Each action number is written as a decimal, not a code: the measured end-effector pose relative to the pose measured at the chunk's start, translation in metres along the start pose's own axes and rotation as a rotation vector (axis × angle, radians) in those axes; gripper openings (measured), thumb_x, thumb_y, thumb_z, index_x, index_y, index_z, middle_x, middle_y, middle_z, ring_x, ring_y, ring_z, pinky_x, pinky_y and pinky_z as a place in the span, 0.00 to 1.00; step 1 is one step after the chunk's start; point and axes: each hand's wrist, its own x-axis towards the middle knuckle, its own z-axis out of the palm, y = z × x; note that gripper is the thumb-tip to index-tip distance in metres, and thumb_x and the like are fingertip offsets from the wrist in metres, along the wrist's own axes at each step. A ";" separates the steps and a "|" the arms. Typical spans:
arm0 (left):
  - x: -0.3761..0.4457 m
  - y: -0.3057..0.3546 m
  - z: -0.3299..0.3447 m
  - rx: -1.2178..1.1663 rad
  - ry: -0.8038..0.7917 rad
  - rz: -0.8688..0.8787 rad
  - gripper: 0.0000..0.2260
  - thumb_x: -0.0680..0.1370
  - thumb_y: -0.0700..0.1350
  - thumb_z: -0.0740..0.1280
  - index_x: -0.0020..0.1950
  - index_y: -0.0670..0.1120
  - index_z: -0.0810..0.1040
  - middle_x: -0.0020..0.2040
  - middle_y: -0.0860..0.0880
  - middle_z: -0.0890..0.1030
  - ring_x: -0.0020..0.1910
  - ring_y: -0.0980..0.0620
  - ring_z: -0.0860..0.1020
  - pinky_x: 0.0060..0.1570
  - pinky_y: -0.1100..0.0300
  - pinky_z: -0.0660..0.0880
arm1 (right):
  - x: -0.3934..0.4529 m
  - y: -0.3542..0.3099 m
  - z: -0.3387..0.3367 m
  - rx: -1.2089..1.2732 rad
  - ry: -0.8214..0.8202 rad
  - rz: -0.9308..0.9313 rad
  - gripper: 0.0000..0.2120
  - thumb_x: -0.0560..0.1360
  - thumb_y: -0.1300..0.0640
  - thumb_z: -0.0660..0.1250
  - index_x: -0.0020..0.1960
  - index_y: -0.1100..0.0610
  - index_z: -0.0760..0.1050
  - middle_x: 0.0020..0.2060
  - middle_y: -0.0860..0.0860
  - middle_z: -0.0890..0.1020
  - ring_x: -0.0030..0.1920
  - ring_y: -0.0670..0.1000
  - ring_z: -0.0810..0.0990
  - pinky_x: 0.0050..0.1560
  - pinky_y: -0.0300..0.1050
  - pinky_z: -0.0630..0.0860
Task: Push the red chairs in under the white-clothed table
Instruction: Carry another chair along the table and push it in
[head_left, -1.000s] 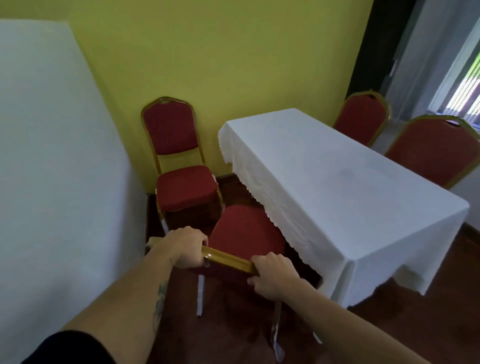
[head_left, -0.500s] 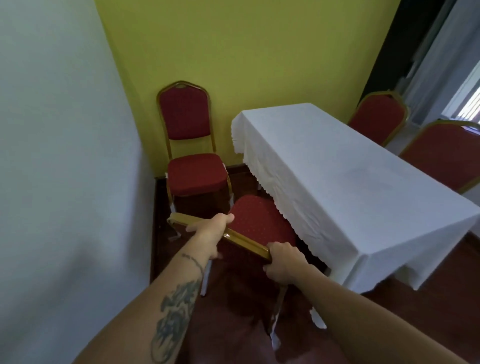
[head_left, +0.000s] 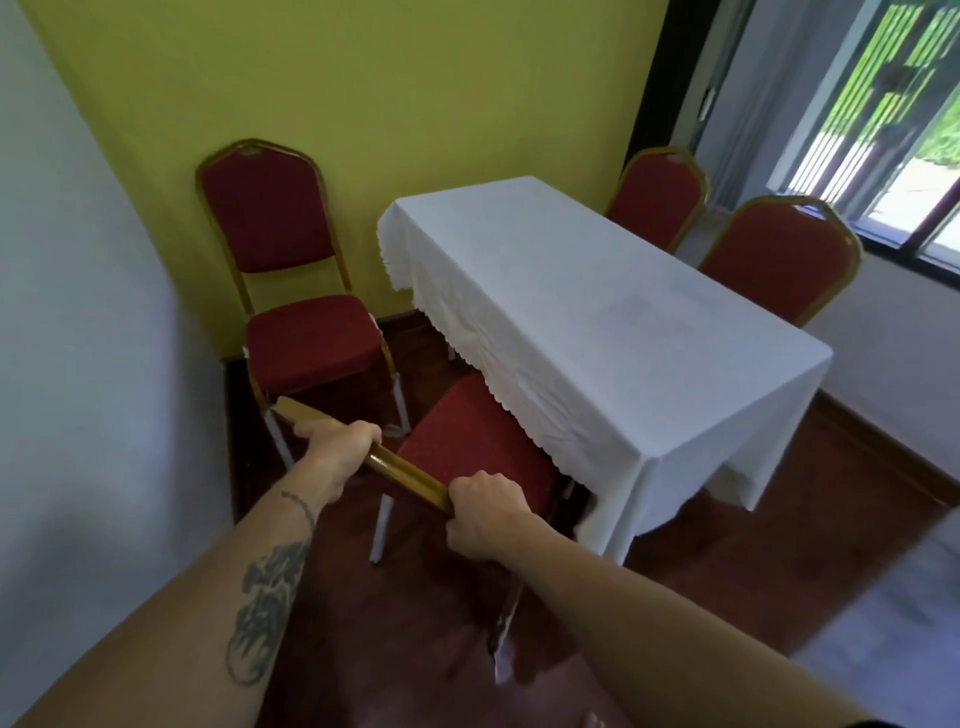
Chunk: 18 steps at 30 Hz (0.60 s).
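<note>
Both hands (head_left: 410, 478) grip chair backrest (head_left: 408, 477), seat (head_left: 467, 452) beyond.

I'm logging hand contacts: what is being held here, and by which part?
Both hands, left hand and right hand, grip the gold top rail of the nearest red chair's backrest.

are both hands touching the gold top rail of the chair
Touching. The head view shows the left hand and right hand each wrapped around the gold top rail of the chair, with no gap.
</note>
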 end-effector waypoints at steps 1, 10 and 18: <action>0.004 0.002 0.000 0.025 -0.025 0.017 0.47 0.65 0.43 0.72 0.76 0.33 0.48 0.49 0.40 0.76 0.48 0.44 0.78 0.46 0.50 0.77 | 0.000 -0.002 0.000 -0.011 -0.001 -0.003 0.15 0.75 0.51 0.68 0.58 0.57 0.76 0.53 0.56 0.81 0.53 0.60 0.81 0.44 0.50 0.71; 0.037 0.020 0.002 0.186 -0.115 0.091 0.45 0.69 0.45 0.73 0.75 0.35 0.46 0.47 0.44 0.70 0.48 0.46 0.74 0.45 0.51 0.71 | 0.016 -0.007 -0.006 -0.023 -0.037 0.000 0.16 0.76 0.51 0.68 0.60 0.57 0.74 0.53 0.55 0.80 0.52 0.58 0.81 0.43 0.50 0.72; 0.074 0.049 -0.014 0.304 -0.183 0.075 0.51 0.67 0.47 0.73 0.77 0.35 0.42 0.70 0.36 0.66 0.62 0.40 0.74 0.53 0.48 0.75 | 0.058 -0.023 -0.007 -0.056 -0.025 -0.060 0.19 0.76 0.46 0.67 0.61 0.57 0.73 0.53 0.56 0.81 0.50 0.59 0.82 0.43 0.52 0.74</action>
